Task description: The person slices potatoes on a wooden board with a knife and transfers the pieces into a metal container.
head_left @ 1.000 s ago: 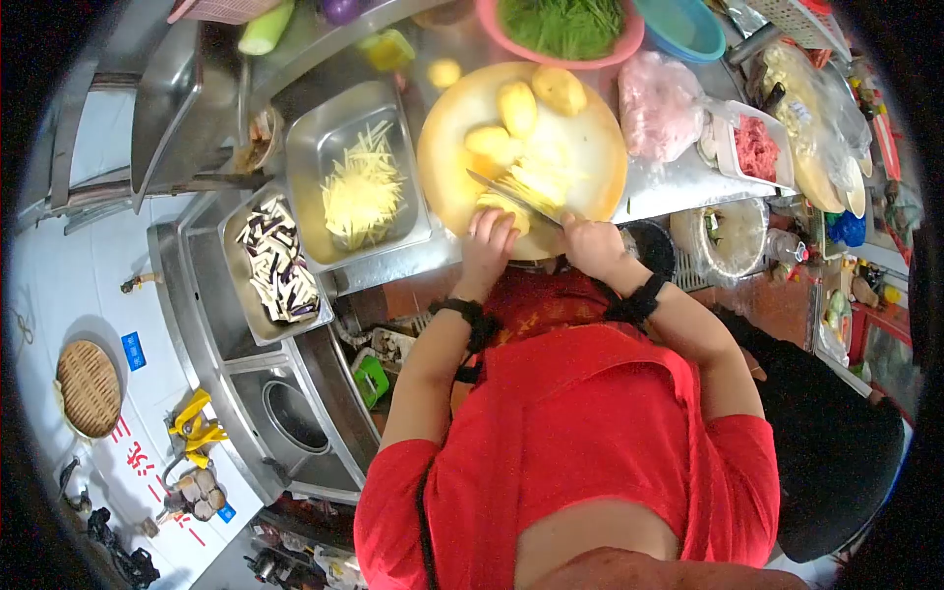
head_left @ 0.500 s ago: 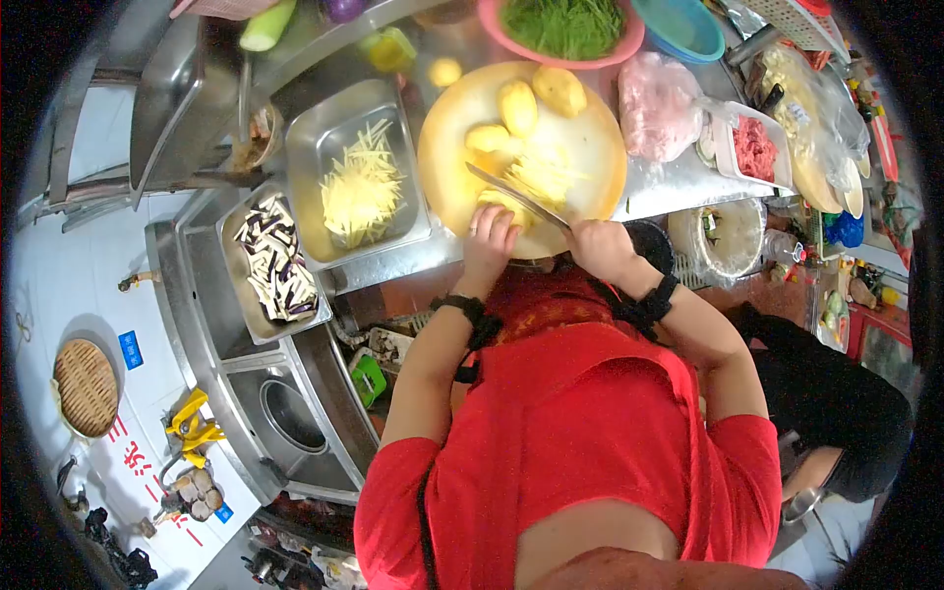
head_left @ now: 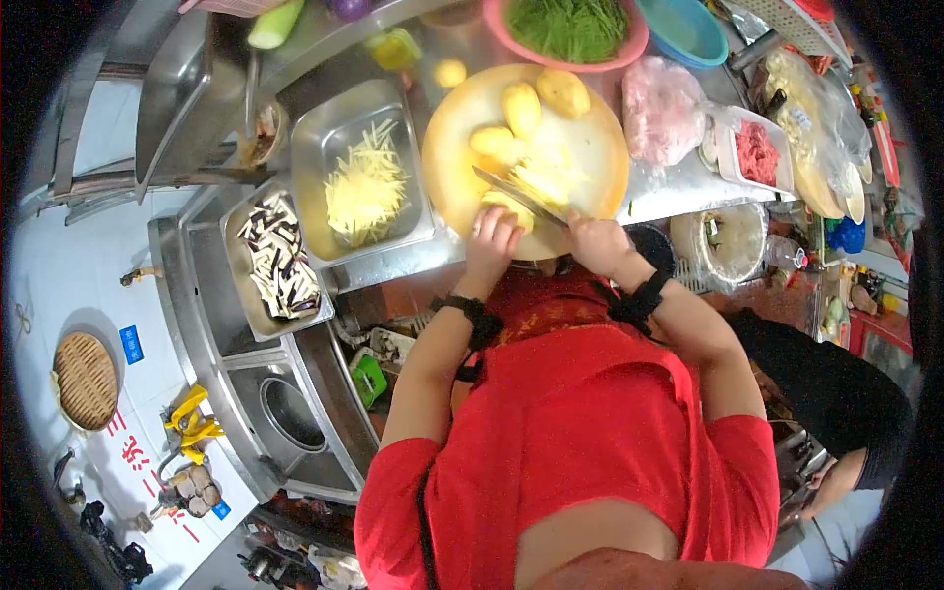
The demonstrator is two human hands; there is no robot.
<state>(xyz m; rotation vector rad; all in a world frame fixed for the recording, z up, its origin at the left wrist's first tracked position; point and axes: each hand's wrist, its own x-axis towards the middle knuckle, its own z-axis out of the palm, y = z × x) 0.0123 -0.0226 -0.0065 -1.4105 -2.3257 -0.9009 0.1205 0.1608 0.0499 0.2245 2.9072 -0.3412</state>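
Head view, looking down over a red top: the left hand (head_left: 492,241) rests curled fingers on a partly cut potato (head_left: 507,208) at the near edge of a round cutting board (head_left: 442,147). The right hand (head_left: 595,241) has its fingers wrapped round the handle of a knife (head_left: 516,197), whose blade lies slanted across the potato. Just beyond the blade sits a small pile of fresh slices (head_left: 546,177). The work looks well past its start but not near its end. A steel tray (head_left: 315,147) beside the board already holds a heap of potato shreds (head_left: 364,187), while three whole peeled potatoes (head_left: 521,106) wait on the far half of the board. A second tray further left holds eggplant strips (head_left: 280,256). A pink bowl of greens (head_left: 570,25) and a pack of minced meat (head_left: 755,149) stand on the counter (head_left: 678,177). Red characters (head_left: 128,442) and a blue label (head_left: 133,344) show at the lower left, both too small and skewed to read.
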